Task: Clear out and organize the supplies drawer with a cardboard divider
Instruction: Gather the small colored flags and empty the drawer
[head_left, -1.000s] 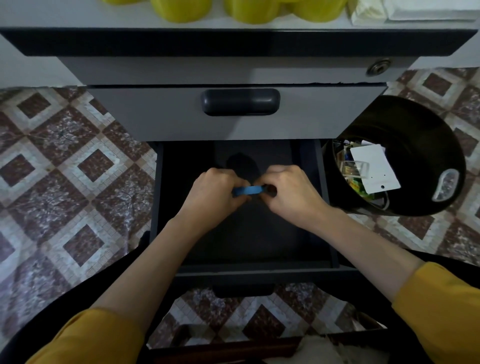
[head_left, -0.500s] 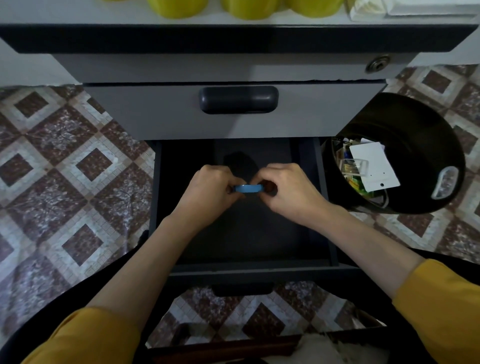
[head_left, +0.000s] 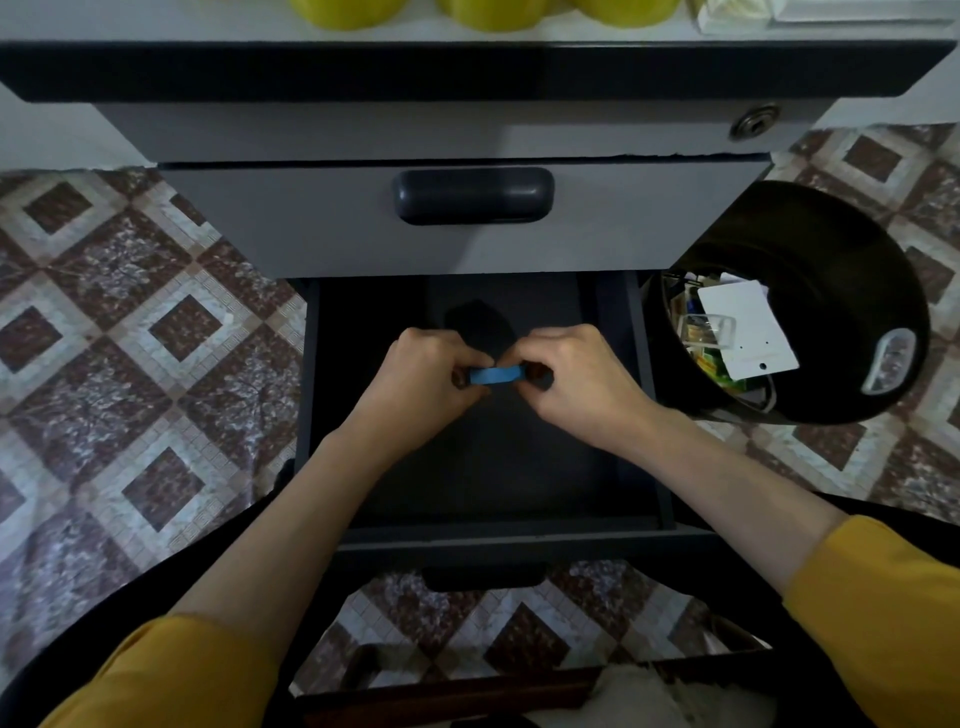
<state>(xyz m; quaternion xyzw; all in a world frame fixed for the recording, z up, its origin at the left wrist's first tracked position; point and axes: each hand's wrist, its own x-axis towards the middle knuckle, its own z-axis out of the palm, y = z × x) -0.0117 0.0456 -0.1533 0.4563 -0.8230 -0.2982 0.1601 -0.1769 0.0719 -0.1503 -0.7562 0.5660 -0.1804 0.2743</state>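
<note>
- Holding a blue strip (head_left: 494, 375), likely tape, over the open drawer (head_left: 498, 543), we pinch one end with the left hand (head_left: 421, 382), the other with the right hand (head_left: 582, 387).
- We judge clearing done; next, the strip needs steady placing.
- Supplies fill the black bin (head_left: 857, 270) alongside.

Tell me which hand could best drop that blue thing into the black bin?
Probably the right hand: it pinches the blue thing too, and the black bin stands on its side of the drawer.
</note>
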